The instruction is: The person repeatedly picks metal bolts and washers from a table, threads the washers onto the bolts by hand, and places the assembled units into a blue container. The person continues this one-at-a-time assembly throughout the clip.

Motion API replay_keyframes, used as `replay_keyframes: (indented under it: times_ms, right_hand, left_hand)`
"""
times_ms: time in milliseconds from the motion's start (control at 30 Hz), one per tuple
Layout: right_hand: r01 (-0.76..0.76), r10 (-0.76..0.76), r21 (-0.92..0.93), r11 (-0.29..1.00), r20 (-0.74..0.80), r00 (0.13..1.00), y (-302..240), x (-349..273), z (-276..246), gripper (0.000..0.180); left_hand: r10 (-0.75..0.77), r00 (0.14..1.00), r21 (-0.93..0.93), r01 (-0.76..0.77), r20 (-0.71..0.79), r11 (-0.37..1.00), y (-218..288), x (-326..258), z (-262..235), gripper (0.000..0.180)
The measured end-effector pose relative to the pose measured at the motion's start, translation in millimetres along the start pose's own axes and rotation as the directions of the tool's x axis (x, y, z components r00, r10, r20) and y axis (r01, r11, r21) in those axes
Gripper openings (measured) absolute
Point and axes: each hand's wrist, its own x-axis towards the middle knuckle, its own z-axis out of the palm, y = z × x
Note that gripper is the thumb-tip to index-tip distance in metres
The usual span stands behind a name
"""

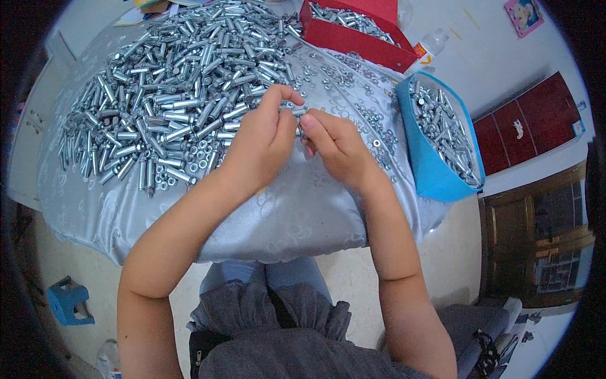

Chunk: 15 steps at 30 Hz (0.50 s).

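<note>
My left hand (264, 142) and my right hand (341, 145) meet above the near middle of the table. Both are closed, fingertips together around a small shiny anchor bolt (301, 119), mostly hidden by the fingers. To the left and beyond my hands spreads a large heap of silver anchor bolts (189, 95), with several hex nuts (201, 155) at its near edge. Loose nuts and washers (375, 143) lie scattered on the cloth beyond and to the right of my right hand.
A grey satin cloth (284, 221) covers the table. At the right edge stands a blue fabric bin (435, 180) filled with bolts. A red box (360, 47) with more bolts sits at the back, beside a plastic bottle (430, 47). A blue stool (69, 303) stands on the floor.
</note>
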Motion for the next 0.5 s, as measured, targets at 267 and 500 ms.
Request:
replay_keyframes:
  times_ms: [267,500]
  right_hand:
    - [-0.316,0.277,0.416,0.853,0.154,0.948,-7,-3,1,0.043]
    - [-0.103,0.071,0.302,0.948,0.113,0.991,-12,-5,7,0.039]
  left_hand:
    - [0.117,0.992,0.045,-0.116,-0.035,0.992,4,-2,6,0.018]
    - [0.125,0.99,0.039,-0.123,-0.065,0.992,6,-1,-3,0.016]
